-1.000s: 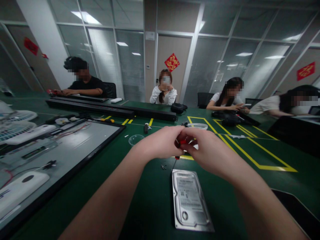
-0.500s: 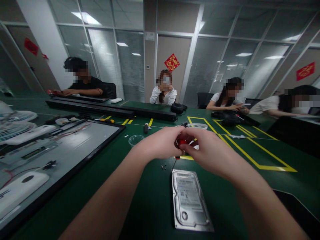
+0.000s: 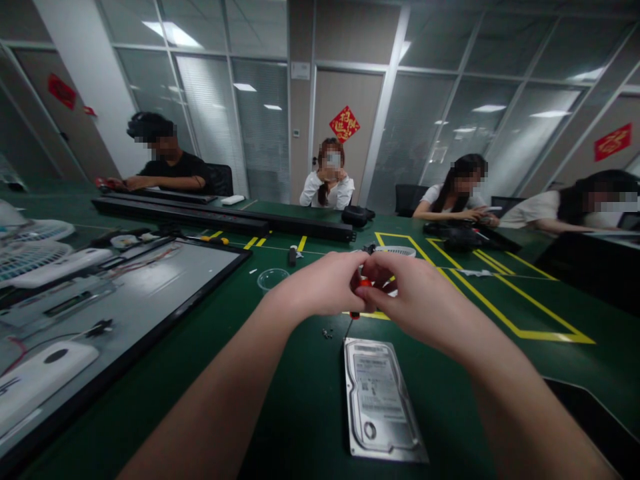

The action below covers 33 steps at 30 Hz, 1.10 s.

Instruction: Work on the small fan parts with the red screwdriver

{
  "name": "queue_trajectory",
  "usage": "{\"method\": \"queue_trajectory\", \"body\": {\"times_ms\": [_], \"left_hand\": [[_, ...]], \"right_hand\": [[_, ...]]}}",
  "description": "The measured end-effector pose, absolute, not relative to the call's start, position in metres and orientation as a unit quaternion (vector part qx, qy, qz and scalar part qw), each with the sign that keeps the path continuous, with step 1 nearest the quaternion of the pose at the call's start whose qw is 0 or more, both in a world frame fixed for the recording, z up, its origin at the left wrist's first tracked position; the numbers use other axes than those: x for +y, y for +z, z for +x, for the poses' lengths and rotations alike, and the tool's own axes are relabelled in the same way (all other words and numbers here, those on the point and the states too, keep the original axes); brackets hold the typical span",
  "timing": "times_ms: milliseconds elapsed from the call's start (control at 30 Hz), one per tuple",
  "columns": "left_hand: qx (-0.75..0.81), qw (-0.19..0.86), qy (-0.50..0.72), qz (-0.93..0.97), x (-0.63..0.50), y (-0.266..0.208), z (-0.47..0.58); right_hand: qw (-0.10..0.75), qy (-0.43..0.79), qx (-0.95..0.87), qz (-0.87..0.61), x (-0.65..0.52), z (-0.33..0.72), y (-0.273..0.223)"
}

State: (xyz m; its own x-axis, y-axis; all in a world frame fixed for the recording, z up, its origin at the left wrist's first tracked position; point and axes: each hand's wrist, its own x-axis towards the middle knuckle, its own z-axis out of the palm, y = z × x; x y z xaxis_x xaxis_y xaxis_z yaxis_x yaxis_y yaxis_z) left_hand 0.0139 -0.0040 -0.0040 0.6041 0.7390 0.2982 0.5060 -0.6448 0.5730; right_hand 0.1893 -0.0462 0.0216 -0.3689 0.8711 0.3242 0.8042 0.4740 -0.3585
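A hard drive (image 3: 377,393), silver with a printed label, lies flat on the green table in front of me. Both my hands close around the red handle of a screwdriver (image 3: 355,315), whose thin shaft slants down to the drive's far left corner. My left hand (image 3: 333,283) wraps it from the left, fingers mostly hidden behind the palm. My right hand (image 3: 400,283) pinches the handle between thumb and fingers from the right. The exact contact of the tip is too small to make out. A few small screws (image 3: 327,333) lie just left of the shaft.
To the left lies a large panel (image 3: 165,287) bearing wires and white parts. A clear plastic cup (image 3: 273,279) stands beyond my left wrist. Long black bars (image 3: 225,217) cross the table farther back. Several people sit opposite. A dark flat device (image 3: 590,420) lies at lower right.
My fingers have shifted slightly around the red handle. The screwdriver stays at the drive's corner, and the drive has not visibly moved.
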Motion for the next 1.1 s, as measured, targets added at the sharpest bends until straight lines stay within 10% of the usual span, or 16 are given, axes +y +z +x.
{"method": "queue_trajectory", "body": {"times_ms": [1100], "left_hand": [[0.368, 0.217, 0.261, 0.866, -0.0081, 0.0015, 0.0138]], "right_hand": [[0.232, 0.101, -0.842, -0.477, -0.0441, 0.1912, 0.0185]]}}
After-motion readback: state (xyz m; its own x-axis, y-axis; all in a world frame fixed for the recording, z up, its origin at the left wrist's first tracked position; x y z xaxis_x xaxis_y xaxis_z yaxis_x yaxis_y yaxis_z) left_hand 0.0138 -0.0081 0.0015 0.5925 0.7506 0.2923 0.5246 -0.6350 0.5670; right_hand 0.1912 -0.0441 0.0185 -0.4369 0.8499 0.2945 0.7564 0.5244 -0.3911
